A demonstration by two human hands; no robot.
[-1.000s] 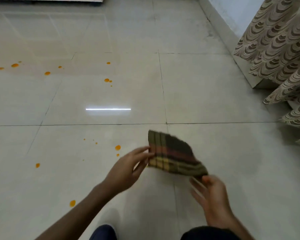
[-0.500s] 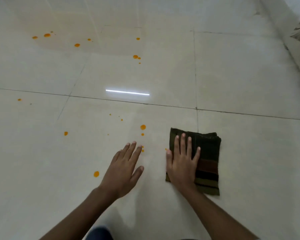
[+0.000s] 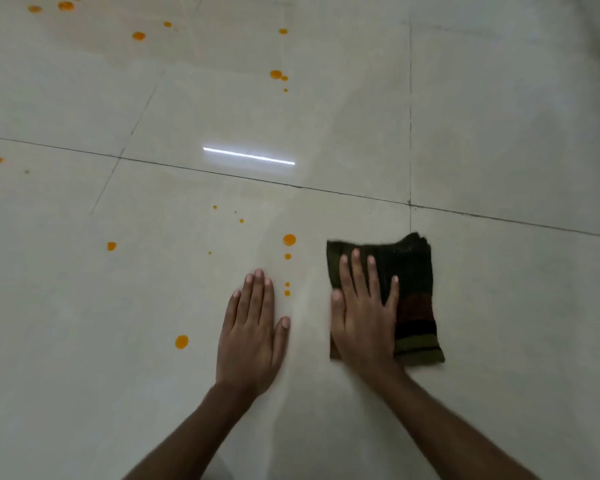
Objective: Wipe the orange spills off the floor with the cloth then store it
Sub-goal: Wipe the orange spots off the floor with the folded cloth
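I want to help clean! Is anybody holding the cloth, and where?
Nothing is gripped. The right hand lies flat, pressing the left part of the dark striped folded cloth to the floor; the left hand rests on bare pale tile.

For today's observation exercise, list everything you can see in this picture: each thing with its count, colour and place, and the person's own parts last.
Floor: one, pale glossy tiles with dark joints, filling the view.
Light reflection: one, white streak, mid-floor.
Orange spills: roughly twenty spots and specks, orange, scattered over the left and centre, the nearest ones between the hands and just left of the cloth.
Cloth: one, folded, dark green with dark red and olive stripes, flat on the floor right of centre.
Left hand: one, flat on bare floor, fingers together.
Right hand: one, pressed flat on the cloth's left part, fingers spread.
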